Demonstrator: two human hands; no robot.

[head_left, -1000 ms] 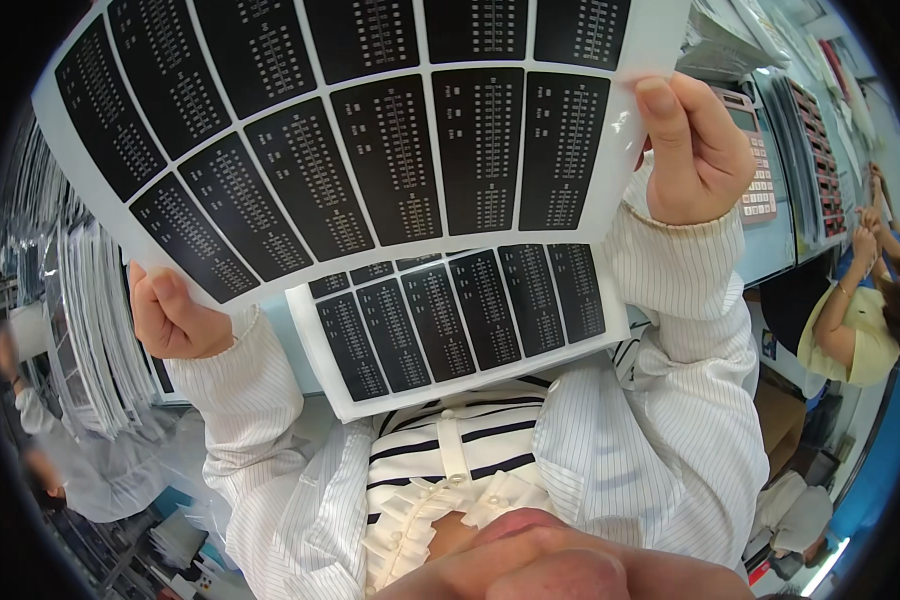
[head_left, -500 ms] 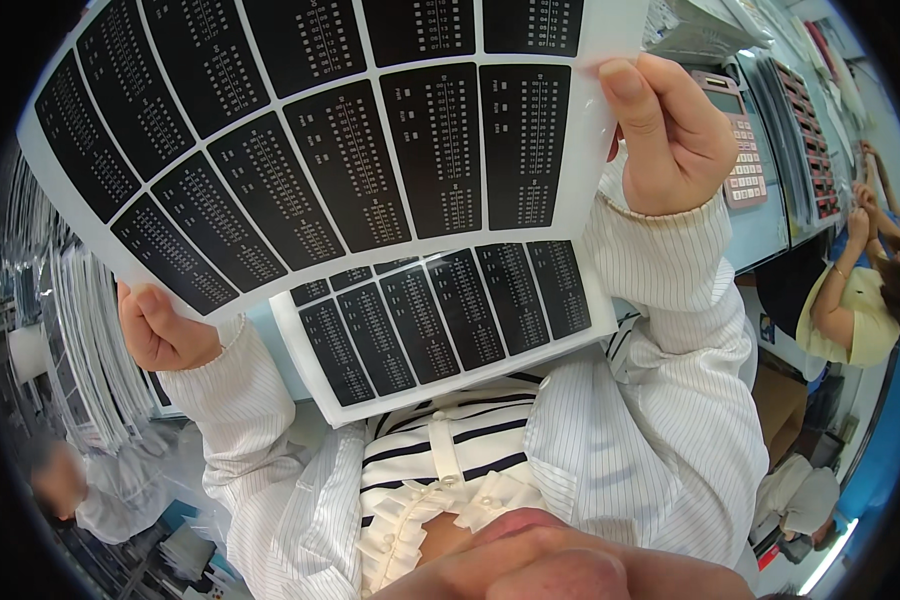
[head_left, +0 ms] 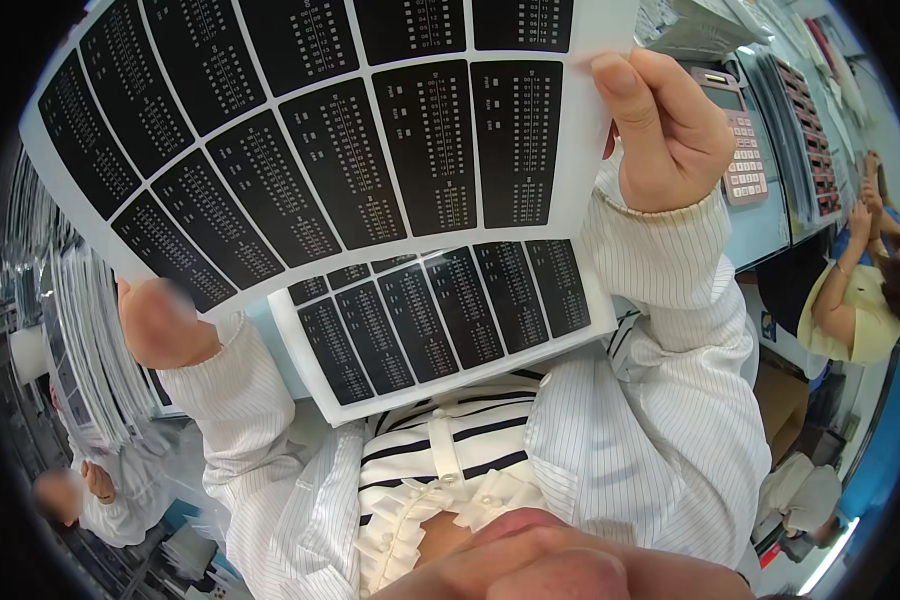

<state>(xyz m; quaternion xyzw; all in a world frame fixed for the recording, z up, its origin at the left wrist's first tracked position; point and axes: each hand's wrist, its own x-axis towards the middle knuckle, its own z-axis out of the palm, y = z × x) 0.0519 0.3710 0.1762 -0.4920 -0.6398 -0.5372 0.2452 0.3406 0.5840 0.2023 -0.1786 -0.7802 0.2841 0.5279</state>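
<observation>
A large white sheet of black rectangular labels with small pale marks is held up before me, bowed along its near edge. My right hand pinches its right margin between thumb and curled fingers. At the near left corner my left hand is closed on the sheet, though part of that hand is smeared. Lower down, near my chest, lies a stack of similar label sheets, its far part covered by the raised one. The top of this stack looks glossy.
Right of my right hand are a pink calculator and a rack with reddish slots. A clear plastic bag lies beyond. Thin white sheets stand packed at the left. Other people are at the far right and lower left.
The raised sheet has shifted slightly left at its right side, and my right hand with it. Both hands keep their hold. At lower left, another person's hand has come into view.
</observation>
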